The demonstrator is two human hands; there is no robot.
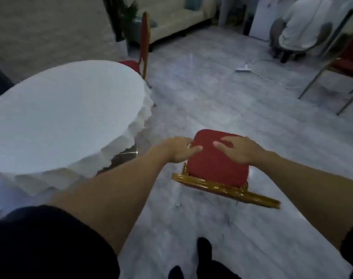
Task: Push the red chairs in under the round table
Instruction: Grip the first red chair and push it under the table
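A round table (67,117) under a white scalloped cloth fills the left. Just right of its near edge stands a red chair (216,168) with a gold frame, its gold rail towards me and apart from the table. My left hand (179,150) wraps around the left edge of its red pad. My right hand (240,150) lies on top of the pad with the fingers curled on it. A second red chair (144,43) stands at the table's far side, its seat partly under the cloth. A third red chair (346,61) is at the right edge, away from the table.
A white power strip (243,69) and its cable lie on the grey floor beyond. A person in white (300,27) sits on a grey chair at the back right. A cream sofa (171,19) and a potted plant (127,17) stand at the back. My feet (203,252) are below.
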